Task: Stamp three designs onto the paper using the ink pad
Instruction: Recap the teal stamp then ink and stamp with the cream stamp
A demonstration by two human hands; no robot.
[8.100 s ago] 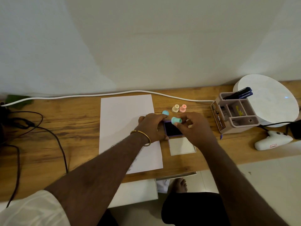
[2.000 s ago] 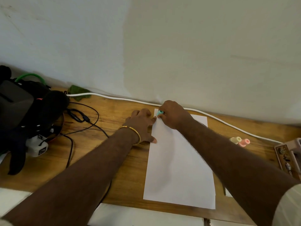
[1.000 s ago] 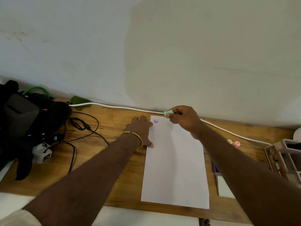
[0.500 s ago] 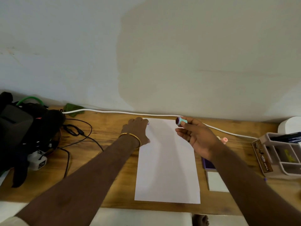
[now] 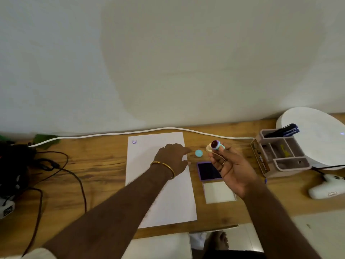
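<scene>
A white sheet of paper [image 5: 168, 193] lies on the wooden desk [image 5: 97, 165] with one small purple stamped mark [image 5: 134, 141] at its far left corner. My right hand [image 5: 231, 169] is raised palm-up above the open ink pad [image 5: 207, 171] and pinches a teal stamp [image 5: 216, 145], its inked face turned toward me. My left hand [image 5: 172, 158], with a gold bangle, reaches across the paper's right edge toward a blue cap [image 5: 198, 153]; its fingers are extended. A cream stamp [image 5: 208, 147] stands partly hidden behind the teal stamp.
The ink pad's white lid [image 5: 219, 191] lies in front of the pad. A desk organiser [image 5: 280, 152] with pens and a white round device [image 5: 317, 135] stand at the right, a white tool [image 5: 326, 187] nearer. Black cables [image 5: 56, 165] lie left; a white cable [image 5: 112, 134] runs along the wall.
My right hand lifted the teal stamp off the paper's far left corner, leaving a purple mark, and carried it right above the ink pad. My left hand slid right across the paper.
</scene>
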